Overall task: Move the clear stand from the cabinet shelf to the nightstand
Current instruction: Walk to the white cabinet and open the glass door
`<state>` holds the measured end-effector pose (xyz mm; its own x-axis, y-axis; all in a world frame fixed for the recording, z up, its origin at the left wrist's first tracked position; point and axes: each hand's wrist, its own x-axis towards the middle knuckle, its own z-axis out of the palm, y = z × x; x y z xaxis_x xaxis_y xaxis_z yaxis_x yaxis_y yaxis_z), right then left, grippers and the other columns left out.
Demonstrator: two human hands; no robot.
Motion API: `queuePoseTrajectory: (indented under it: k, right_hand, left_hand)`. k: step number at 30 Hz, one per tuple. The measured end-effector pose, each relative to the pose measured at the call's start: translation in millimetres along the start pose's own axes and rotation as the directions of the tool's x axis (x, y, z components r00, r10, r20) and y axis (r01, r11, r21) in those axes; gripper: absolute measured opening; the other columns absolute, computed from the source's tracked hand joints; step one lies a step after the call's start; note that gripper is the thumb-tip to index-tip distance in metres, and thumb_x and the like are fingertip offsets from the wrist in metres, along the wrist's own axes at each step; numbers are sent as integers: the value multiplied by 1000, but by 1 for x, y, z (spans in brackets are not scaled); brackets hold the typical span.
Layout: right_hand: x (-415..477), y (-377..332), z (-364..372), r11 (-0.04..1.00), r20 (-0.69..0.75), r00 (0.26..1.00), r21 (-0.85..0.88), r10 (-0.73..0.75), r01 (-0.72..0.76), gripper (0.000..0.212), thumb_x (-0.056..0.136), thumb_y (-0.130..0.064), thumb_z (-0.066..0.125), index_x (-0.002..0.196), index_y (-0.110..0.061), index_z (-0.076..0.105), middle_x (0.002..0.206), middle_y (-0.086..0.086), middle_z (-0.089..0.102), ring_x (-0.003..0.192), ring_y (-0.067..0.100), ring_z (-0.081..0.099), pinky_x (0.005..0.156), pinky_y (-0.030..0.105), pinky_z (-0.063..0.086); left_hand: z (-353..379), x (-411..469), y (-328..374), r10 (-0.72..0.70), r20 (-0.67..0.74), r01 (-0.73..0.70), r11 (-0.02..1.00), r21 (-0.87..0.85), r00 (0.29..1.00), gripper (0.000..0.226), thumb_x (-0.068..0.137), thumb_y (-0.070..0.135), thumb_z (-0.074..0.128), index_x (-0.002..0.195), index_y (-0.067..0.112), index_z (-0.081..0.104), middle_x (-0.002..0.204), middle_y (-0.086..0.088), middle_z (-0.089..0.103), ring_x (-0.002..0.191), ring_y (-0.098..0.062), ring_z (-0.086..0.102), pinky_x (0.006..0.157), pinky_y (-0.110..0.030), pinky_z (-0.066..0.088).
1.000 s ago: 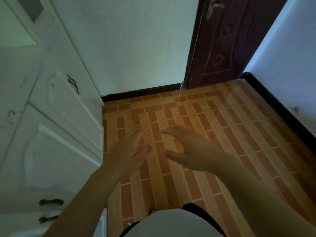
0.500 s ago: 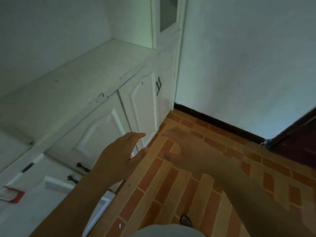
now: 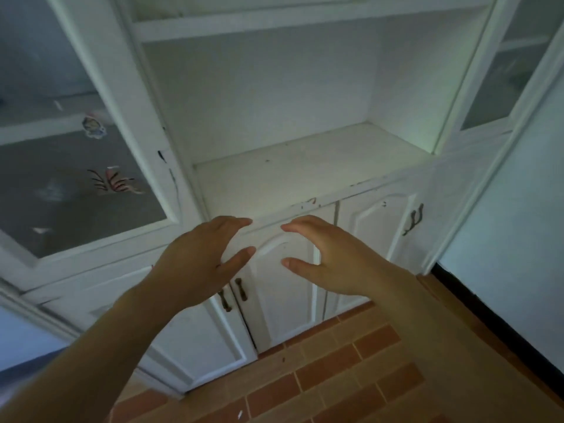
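The view has been swung from the tiled floor onto the white wooden cabinet shelf (image 3: pixel 305 166) – left hand (image 3: pixel 198 264) and right hand (image 3: pixel 332 257) spread, nothing held – no clear stand can be seen, the shelf looks bare.

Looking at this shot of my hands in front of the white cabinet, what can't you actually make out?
- Clear stand: not seen on the open shelf; transparent, or elsewhere.
- Nightstand: outside the head view.
- Upper shelf: cut by the top edge.
- Behind the left glass door: blurred by frosting.
- Left hand, right hand: open, holding nothing.
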<state>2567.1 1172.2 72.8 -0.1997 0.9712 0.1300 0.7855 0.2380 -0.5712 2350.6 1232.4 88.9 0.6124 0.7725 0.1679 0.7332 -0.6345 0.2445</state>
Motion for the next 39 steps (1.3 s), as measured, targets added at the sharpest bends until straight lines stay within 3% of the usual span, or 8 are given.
queuePoseTrajectory:
  k: [4,10,16,20,26,30,35,39]
  right_hand:
    - [41,-26,-9,993,-11,993,-17,-116,115,58,87,-51,51,138,-28,35,143,-13,35,125,4,37,99,22,31]
    - [98,-69,-26,959,-86,958,-96,-273,265,57,88,-47,51,139,-29,32,145,-13,30,128,4,34,101,22,30]
    - [146,-114,-49,925,-154,918,-165,-366,342,57,88,-46,51,139,-29,31,146,-11,30,128,6,35,99,21,29]
    - [178,-133,-61,907,-198,892,-210,-405,365,57,88,-47,51,139,-32,31,145,-14,30,125,2,35,92,12,26]
    - [217,-153,-87,885,-277,847,-246,-455,395,56,88,-46,52,138,-30,33,145,-13,32,127,2,34,100,19,28]
    - [236,-162,-102,871,-325,812,-255,-485,419,56,88,-44,53,138,-29,34,142,-14,33,116,-7,33,92,7,24]
    - [257,-166,-111,860,-400,762,-200,-509,469,64,88,-42,55,142,-30,24,144,-12,31,119,-3,36,87,3,25]
    - [275,-164,-125,835,-409,732,-186,-545,518,66,87,-41,56,143,-32,21,145,-13,30,119,-7,33,85,1,24]
  left_hand:
    - [-36,-3,-22,-33,-71,37,998,54,997,58,85,62,32,135,32,37,138,9,44,81,-5,51,86,-24,37]
    - [-92,6,-49,-95,-179,113,989,93,979,57,85,59,34,136,30,36,142,5,41,102,-19,58,93,-39,42]
    - [-149,28,-74,-85,-342,142,980,143,936,56,85,54,38,137,32,34,145,3,39,124,-21,44,98,-40,38]
    - [-175,39,-87,-43,-388,116,980,165,921,56,85,56,36,136,33,34,145,3,38,121,-23,47,97,-38,38]
    - [-216,55,-116,52,-497,99,957,273,866,57,86,58,33,134,28,37,139,-1,44,117,-24,50,90,-44,46]
    - [-235,63,-129,73,-541,112,947,301,838,54,88,55,34,134,27,35,141,-2,42,121,-24,46,94,-46,44]
    - [-251,78,-132,121,-548,84,939,334,827,63,82,60,29,134,26,36,140,-2,42,122,-23,45,97,-43,41]
    - [-269,98,-128,142,-613,89,940,330,777,64,80,60,29,133,24,38,138,-3,43,120,-24,46,98,-44,42]
